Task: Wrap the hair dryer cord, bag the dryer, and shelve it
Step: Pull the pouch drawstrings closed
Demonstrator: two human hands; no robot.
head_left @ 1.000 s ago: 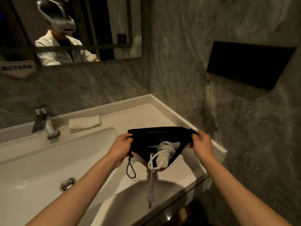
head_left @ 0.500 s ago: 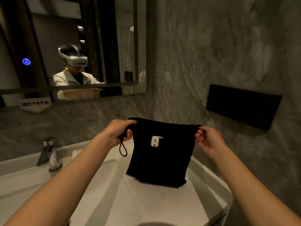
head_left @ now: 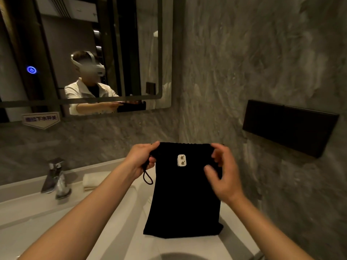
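A black drawstring bag (head_left: 185, 199) hangs upright over the right end of the white counter (head_left: 169, 246), its bottom edge just above the surface. The hair dryer is hidden inside. A white two-pin plug (head_left: 181, 160) shows against the bag's front near the top. My left hand (head_left: 141, 159) pinches the bag's top left corner, and a drawstring loop (head_left: 147, 178) dangles below it. My right hand (head_left: 223, 171) is blurred in front of the bag's upper right, fingers apart; I cannot tell whether its thumb still grips the rim.
A chrome faucet (head_left: 56, 179) stands at the left behind the sink basin (head_left: 47, 218). A folded white towel (head_left: 95, 180) lies by the back wall. A black box (head_left: 289, 126) juts from the right wall. A mirror (head_left: 84, 53) hangs above.
The bag went from lying open on the counter with dryer and cord showing to being lifted upright. My right hand has since shifted left from the top right corner, its fingers spreading.
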